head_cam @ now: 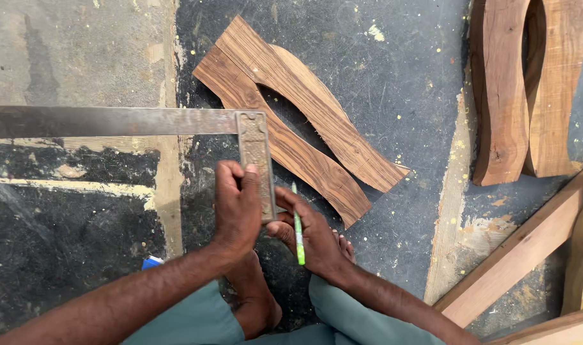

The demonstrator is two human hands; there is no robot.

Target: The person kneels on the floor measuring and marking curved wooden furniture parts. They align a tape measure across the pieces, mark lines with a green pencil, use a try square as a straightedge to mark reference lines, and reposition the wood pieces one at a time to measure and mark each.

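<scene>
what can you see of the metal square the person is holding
The metal square is an L-shaped try square of dull, worn grey-brown metal. Its long flat blade runs level from the picture's left edge; its shorter, thicker stock, with raised patterning, hangs down at a right angle from the blade's right end. The left hand grips the stock's lower part, and the right hand, which holds a green pencil, touches it there too. It sits above the dark floor.

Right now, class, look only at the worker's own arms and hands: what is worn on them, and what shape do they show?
Both forearms are bare, with no sleeves, gloves, watch or rings visible. The left hand and right hand are bare too. Grey-green cloth covers the legs beneath the arms.
</scene>
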